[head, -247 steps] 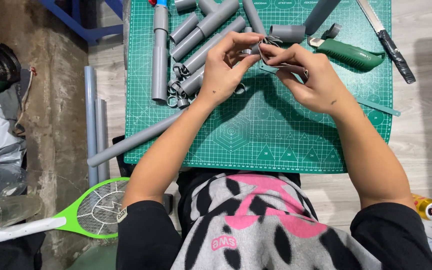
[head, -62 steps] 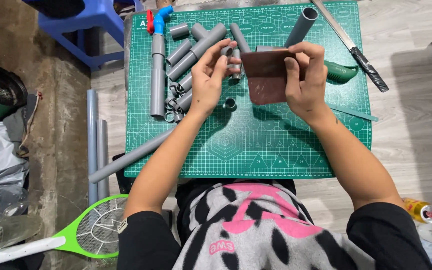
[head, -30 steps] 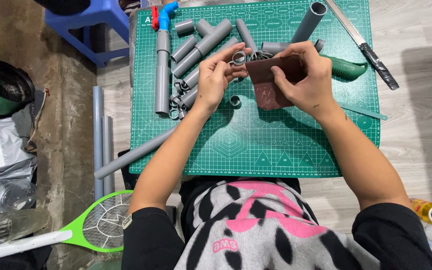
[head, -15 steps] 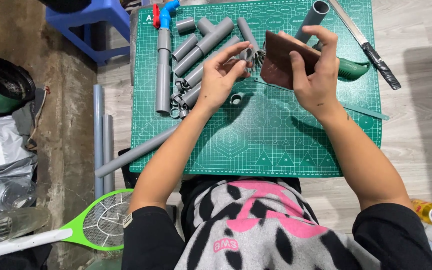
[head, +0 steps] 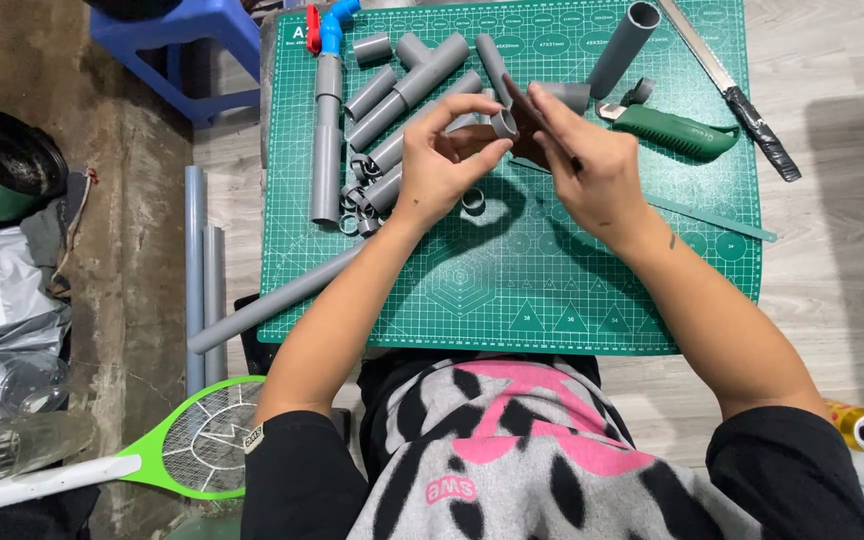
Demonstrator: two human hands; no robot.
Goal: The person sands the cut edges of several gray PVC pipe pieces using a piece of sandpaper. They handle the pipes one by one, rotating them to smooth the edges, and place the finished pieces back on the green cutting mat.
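Observation:
My left hand (head: 444, 160) pinches a short grey pipe ring (head: 503, 123) between thumb and fingers above the green cutting mat (head: 512, 280). Pressed against that ring is a folded sheet of brown sandpaper (head: 529, 125), held in my right hand (head: 588, 168). Another small grey ring (head: 473, 200) lies on the mat just below my left hand. Several cut grey pipe pieces (head: 407, 75) lie on the mat to the left of both hands.
A green-handled saw (head: 670, 128), a long knife (head: 727, 88) and a wide grey pipe (head: 623, 35) lie at the mat's upper right. A long grey pipe (head: 272, 300) overhangs the left edge. On the floor: a green racket-shaped zapper (head: 187, 435), a blue stool (head: 187, 40), a drink can (head: 860, 428).
My right hand has folded the sandpaper down from its raised position and brought it against the ring. My left hand still holds the ring in about the same place.

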